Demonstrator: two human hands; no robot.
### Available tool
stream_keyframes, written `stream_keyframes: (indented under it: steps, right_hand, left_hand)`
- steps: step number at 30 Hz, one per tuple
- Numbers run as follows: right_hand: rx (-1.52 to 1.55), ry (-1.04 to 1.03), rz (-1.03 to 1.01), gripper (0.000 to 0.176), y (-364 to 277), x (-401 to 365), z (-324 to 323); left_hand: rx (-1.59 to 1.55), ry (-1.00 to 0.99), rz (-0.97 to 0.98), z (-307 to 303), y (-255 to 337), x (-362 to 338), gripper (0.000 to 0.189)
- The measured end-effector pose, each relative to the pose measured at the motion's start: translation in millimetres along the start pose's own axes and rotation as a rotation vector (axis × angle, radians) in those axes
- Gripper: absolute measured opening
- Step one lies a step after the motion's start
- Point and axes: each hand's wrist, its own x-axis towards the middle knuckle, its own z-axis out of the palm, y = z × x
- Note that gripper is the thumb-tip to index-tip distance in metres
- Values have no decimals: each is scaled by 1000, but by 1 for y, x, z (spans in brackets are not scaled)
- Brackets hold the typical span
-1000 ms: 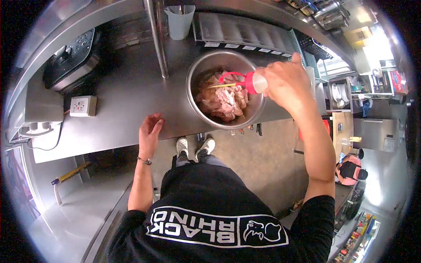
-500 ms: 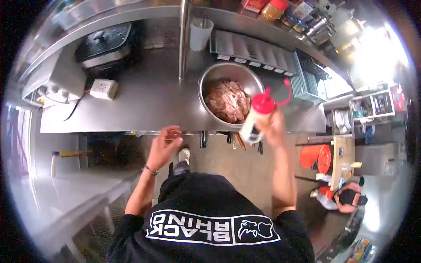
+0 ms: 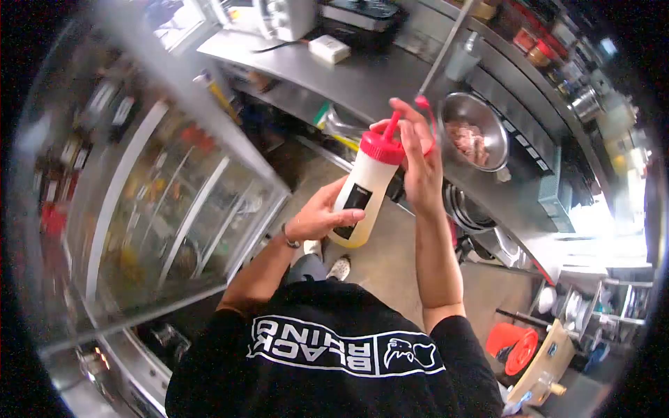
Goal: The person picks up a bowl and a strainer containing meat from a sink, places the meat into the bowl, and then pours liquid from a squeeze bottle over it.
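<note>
A squeeze bottle (image 3: pixel 369 184) with a red cap, a black label and pale yellow contents is tilted in front of my body. My left hand (image 3: pixel 327 214) is wrapped round its lower part, thumb across the label. At the top, my right hand (image 3: pixel 418 157) is beside the red cap, with its fingers around the nozzle and the loose red tip cover. A steel bowl (image 3: pixel 496 132) with raw sliced meat (image 3: pixel 467 141) stands on the steel counter (image 3: pixel 390 76), beyond my right hand.
On the left is a glass-door fridge (image 3: pixel 188 202) with stocked shelves. A small white box (image 3: pixel 329 49) sits on the counter near a black-lidded appliance. At the lower right, an orange bucket (image 3: pixel 519 348) is beside a wooden-topped table (image 3: pixel 550 355).
The view has turned left toward the fridge. The bottle has moved from beside the bowl to in front of me. My left hand has taken hold of its body, and my right hand is now at the cap.
</note>
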Motion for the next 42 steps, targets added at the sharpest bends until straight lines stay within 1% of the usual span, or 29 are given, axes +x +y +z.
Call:
stream_keyframes:
  steps: [1,3,7,8,9,10,11,12,13,14,15,16,17,18,20,21,22,23,25,26,27,29,31,32,33,34,37,39,42]
  right_hand:
    - [17,-34,7,39,-3,0,16]
    - [-233,-130,1,31,-12,-2,52]
    - [-41,-214,-6,38,-46,-31,136]
    - [63,-400,-92,50,-41,-38,150]
    - [-89,-513,-64,73,-48,-48,166]
    - [377,-699,21,87,-33,-58,176]
    - [520,-706,80,96,-31,-73,198]
    - [629,-729,78,85,-28,-83,226]
    - [666,-801,74,85,-16,-98,256]
    - [261,-783,-128,70,-3,-113,282]
    - [-143,-708,-340,55,9,-124,310]
    - [-367,-718,-571,43,17,-145,347]
    - [-599,-704,-795,31,21,-178,390]
    - [-641,-757,-1116,20,22,-205,428]
    - [-603,-983,-1208,20,5,-259,505]
    - [-657,-1000,-1297,20,1,-276,538]
    - [-735,-996,-1339,23,11,-288,568]
    - [-1084,-902,-1483,26,8,-292,594]
    - [-1685,-815,-1412,28,10,-286,632]
    - [-1797,-923,-1349,28,-7,-286,638]
    - [-1874,-1044,-1313,28,-23,-286,644]
    - [-1834,-874,-1520,31,-11,-280,645]
    - [-1848,-858,-1590,34,9,-266,655]
    - [-1935,-777,-1591,37,13,-261,661]
    - [-1774,-866,-1522,33,4,-262,667]
    - [-1804,-921,-1390,30,-1,-269,677]
    - [-1814,-823,-1433,28,19,-265,681]
    - [-1883,-873,-1363,29,20,-267,678]
    - [-1690,-757,-1445,30,23,-264,674]
  left_hand:
    - [-62,49,25,1,7,-18,53]
    - [-41,24,73,-8,23,-58,53]
    - [107,149,185,-19,29,-144,60]
    - [383,192,293,-19,35,-168,66]
    - [707,302,381,-26,27,-194,73]
    - [768,315,369,-21,33,-227,80]
    - [793,374,247,-24,23,-265,80]
    - [762,383,416,-25,18,-297,78]
    - [453,386,321,-21,12,-337,77]
    - [499,572,352,-19,0,-384,79]
    - [292,703,342,-14,-15,-427,77]
    - [388,752,306,-16,-20,-474,74]
    - [295,897,478,-2,-13,-510,66]
    - [317,1069,572,0,-16,-546,57]
    - [151,1415,646,-8,-33,-622,47]
    - [200,1649,659,-8,-42,-655,45]
    - [294,1762,636,-6,-47,-686,41]
    - [427,1866,685,-2,-43,-702,37]
    - [302,1818,780,12,-43,-729,36]
    - [249,1790,746,17,-50,-744,34]
    - [104,1754,814,21,-55,-749,35]
    - [4,1792,819,21,-81,-758,39]
    - [13,1813,662,19,-112,-770,45]
    - [10,1809,657,26,-113,-767,46]
    - [4,1791,649,30,-113,-763,47]
    - [17,1775,634,35,-115,-763,48]
    - [72,1759,569,52,-123,-761,48]
    - [143,1776,474,64,-127,-758,48]
    - [149,1804,469,72,-133,-759,51]
